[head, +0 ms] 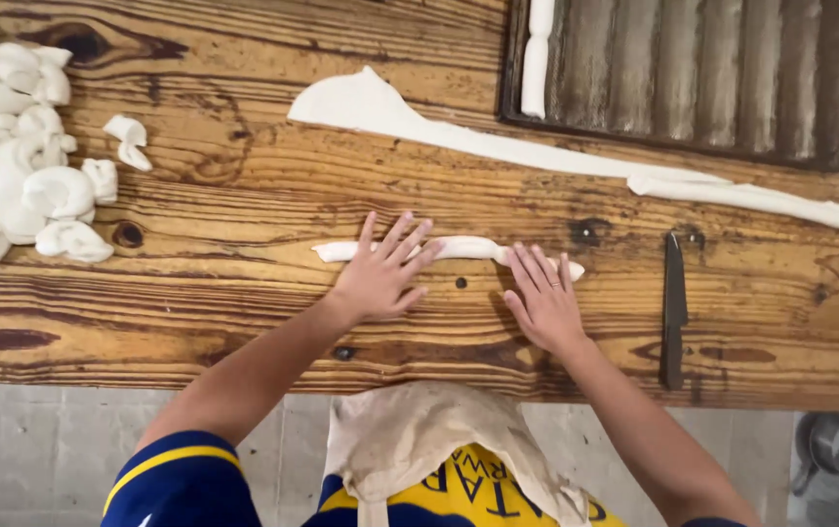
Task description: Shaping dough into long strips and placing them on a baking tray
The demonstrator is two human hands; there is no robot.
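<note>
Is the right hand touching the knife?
Apart. The head view shows bare wood between the right hand and the knife.

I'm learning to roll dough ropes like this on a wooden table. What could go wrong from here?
The dough rope looks uneven, thicker between the left hand and right hand, so it may thin or tear at the ends. The knife lies bare beside the right hand; a sideways sweep could meet it. The long dough strip lies just beyond and might stick if the rope rolls forward.

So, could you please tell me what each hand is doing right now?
Left hand: open, flat on the dough roll.
Right hand: open, fingers on the same roll.
</note>
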